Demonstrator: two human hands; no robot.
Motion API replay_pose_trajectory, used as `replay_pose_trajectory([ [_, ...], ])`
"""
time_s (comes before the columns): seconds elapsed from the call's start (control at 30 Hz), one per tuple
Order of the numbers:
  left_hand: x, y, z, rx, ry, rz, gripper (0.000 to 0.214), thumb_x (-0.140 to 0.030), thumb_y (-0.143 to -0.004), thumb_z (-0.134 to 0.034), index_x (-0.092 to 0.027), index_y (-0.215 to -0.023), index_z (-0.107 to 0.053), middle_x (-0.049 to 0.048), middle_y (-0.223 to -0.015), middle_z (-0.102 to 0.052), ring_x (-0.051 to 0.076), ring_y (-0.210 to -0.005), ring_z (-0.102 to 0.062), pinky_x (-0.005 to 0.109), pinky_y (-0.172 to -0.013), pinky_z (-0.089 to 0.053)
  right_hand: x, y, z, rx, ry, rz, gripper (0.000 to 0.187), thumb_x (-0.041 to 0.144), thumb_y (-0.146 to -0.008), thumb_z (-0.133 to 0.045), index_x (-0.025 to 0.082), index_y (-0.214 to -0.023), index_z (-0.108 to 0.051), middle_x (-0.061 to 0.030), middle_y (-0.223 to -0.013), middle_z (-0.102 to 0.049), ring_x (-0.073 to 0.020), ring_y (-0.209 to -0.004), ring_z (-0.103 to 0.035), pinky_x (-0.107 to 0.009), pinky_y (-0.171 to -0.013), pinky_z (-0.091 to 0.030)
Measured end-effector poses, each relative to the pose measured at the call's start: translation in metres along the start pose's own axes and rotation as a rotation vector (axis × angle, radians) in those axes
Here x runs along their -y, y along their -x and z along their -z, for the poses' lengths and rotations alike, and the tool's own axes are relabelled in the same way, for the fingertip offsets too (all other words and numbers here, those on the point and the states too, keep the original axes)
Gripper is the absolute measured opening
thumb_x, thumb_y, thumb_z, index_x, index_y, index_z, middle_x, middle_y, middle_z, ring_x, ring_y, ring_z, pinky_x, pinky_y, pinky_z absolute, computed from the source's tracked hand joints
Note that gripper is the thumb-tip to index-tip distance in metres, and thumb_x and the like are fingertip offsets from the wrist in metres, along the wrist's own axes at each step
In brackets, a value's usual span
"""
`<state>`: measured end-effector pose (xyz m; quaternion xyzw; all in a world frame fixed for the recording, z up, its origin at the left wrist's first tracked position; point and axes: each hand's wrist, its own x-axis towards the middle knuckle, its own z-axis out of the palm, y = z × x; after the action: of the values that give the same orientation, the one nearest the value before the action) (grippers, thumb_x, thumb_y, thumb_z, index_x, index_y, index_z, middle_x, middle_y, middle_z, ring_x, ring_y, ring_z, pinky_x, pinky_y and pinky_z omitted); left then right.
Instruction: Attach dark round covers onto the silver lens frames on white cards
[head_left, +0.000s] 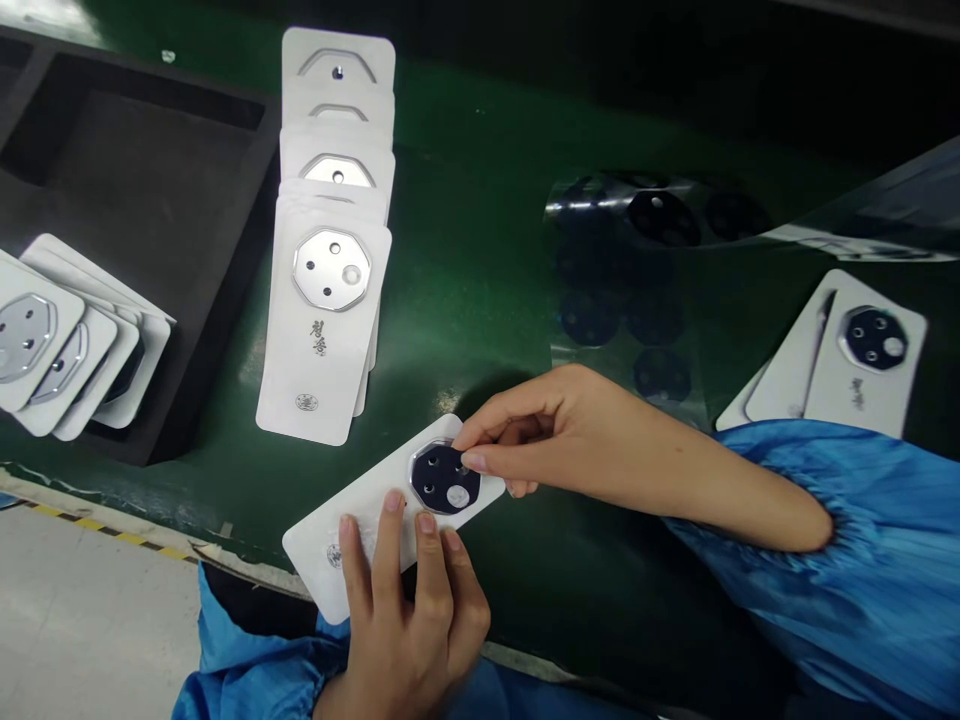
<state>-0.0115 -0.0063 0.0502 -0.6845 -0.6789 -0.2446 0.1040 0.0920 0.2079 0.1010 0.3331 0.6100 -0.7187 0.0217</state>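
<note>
A white phone-back-shaped panel (375,508) lies tilted on the green tabletop before me. Near its upper right end is a silver octagonal frame with a dark octagonal sticker (444,482) over it, pierced by small holes, plus one pale round spot. My left hand (416,600) rests on the panel's lower edge, fingers stretched out and pressing it down. Thumb and forefinger of my right hand (525,435) are pinched together at the sticker's upper right edge; the fingertips partly cover that edge.
Overlapping white panels (330,370) form a column at centre left. More panels (82,345) lean on a black foam tray (232,270) at left. A clear sheet with dark octagonal stickers (626,290) curls at right, near panels with dark octagons (862,370).
</note>
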Motion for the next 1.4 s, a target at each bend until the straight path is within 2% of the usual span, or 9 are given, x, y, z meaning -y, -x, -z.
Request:
replay_pose_trajectory([
  [0.53, -0.001, 0.002, -0.001, 0.016, 0.006, -0.010, 0.026, 0.011, -0.086, -0.048, -0.001, -0.103, -0.064, 0.0238, -0.121, -0.059, 0.055, -0.134, -0.044, 0.082, -0.103, -0.037, -0.002, 0.000, -0.001, -0.021, 0.016, 0.039, 0.008, 0.028, -0.090, -0.074, 0.024, -0.087, -0.081, 0.0018, -0.064, -0.067, -0.0157, -0.058, -0.064, -0.020, -0.051, -0.049],
  [0.67, -0.002, 0.000, 0.001, 0.022, -0.001, 0.015, 0.023, 0.007, -0.089, -0.051, -0.002, -0.106, -0.064, 0.0292, -0.137, -0.052, 0.053, -0.134, -0.045, 0.079, -0.104, -0.040, -0.003, 0.002, -0.005, -0.032, 0.081, 0.094, 0.009, 0.026, -0.094, -0.072, 0.024, -0.088, -0.080, 0.0033, -0.065, -0.067, -0.0152, -0.057, -0.063, -0.020, -0.047, -0.045],
  [0.73, -0.002, -0.003, 0.003, 0.058, -0.021, 0.023, 0.021, 0.006, -0.088, -0.054, -0.003, -0.106, -0.061, 0.0324, -0.144, -0.046, 0.051, -0.135, -0.045, 0.075, -0.104, -0.042, -0.002, 0.007, -0.011, -0.089, 0.281, 0.201, 0.011, 0.020, -0.096, -0.070, 0.022, -0.089, -0.077, 0.0024, -0.073, -0.068, -0.0150, -0.061, -0.063, -0.023, -0.050, -0.046],
  [0.9, -0.002, -0.007, 0.009, 0.112, -0.062, 0.019, 0.025, 0.006, -0.087, -0.044, -0.004, -0.104, -0.058, 0.0351, -0.139, -0.050, 0.048, -0.138, -0.044, 0.073, -0.104, -0.042, -0.003, 0.019, -0.033, -0.476, 1.339, 0.588, 0.030, 0.012, -0.108, -0.053, 0.013, -0.083, -0.070, -0.0040, -0.073, -0.052, -0.0207, -0.062, -0.048, -0.036, -0.053, -0.035],
  [1.0, -0.002, -0.005, 0.012, 0.201, -0.075, 0.010, 0.032, 0.006, -0.081, -0.046, -0.004, -0.110, -0.057, 0.0366, -0.143, -0.046, 0.050, -0.141, -0.037, 0.076, -0.106, -0.038, -0.011, 0.010, -0.041, -0.563, 1.394, 0.665, 0.047, 0.033, -0.117, -0.038, 0.009, -0.090, -0.069, -0.0082, -0.079, -0.051, -0.0252, -0.070, -0.047, -0.037, -0.058, -0.037],
  [1.1, -0.001, -0.001, 0.011, 0.193, -0.040, 0.012, 0.035, 0.003, -0.080, -0.047, -0.004, -0.113, -0.057, 0.0371, -0.146, -0.041, 0.051, -0.142, -0.035, 0.077, -0.107, -0.036, -0.020, -0.005, -0.044, -0.516, 1.250, 0.630, 0.054, 0.041, -0.117, -0.025, 0.008, -0.104, -0.067, -0.0160, -0.102, -0.053, -0.0331, -0.092, -0.050, -0.043, -0.072, -0.041],
  [1.23, 0.001, 0.002, 0.006, 0.067, 0.016, 0.061, 0.045, -0.001, -0.075, -0.047, -0.004, -0.119, -0.057, 0.0335, -0.137, -0.048, 0.050, -0.143, -0.034, 0.075, -0.110, -0.035, -0.018, -0.009, -0.046, -0.634, 1.336, 0.405, 0.027, 0.022, -0.110, -0.044, 0.011, -0.094, -0.064, -0.0118, -0.096, -0.051, -0.0308, -0.086, -0.047, -0.043, -0.072, -0.038],
  [1.3, 0.002, 0.004, 0.005, 0.086, 0.008, 0.046, 0.049, -0.006, -0.074, -0.049, -0.004, -0.123, -0.056, 0.0315, -0.133, -0.051, 0.051, -0.145, -0.030, 0.076, -0.113, -0.031, -0.011, -0.001, -0.052, -0.606, 1.338, 0.310, 0.027, 0.030, -0.107, -0.060, 0.013, -0.087, -0.062, -0.0088, -0.090, -0.049, -0.0294, -0.084, -0.046, -0.042, -0.071, -0.040],
  [1.4, 0.006, 0.011, 0.004, 0.124, 0.003, 0.009, 0.055, -0.019, -0.075, -0.056, -0.004, -0.128, -0.053, 0.0322, -0.138, -0.049, 0.050, -0.146, -0.028, 0.072, -0.115, -0.033, -0.002, 0.011, -0.067, -0.471, 1.239, 0.262, 0.050, 0.058, -0.097, -0.077, 0.015, -0.080, -0.057, -0.0053, -0.087, -0.048, -0.0266, -0.082, -0.048, -0.038, -0.069, -0.043],
])
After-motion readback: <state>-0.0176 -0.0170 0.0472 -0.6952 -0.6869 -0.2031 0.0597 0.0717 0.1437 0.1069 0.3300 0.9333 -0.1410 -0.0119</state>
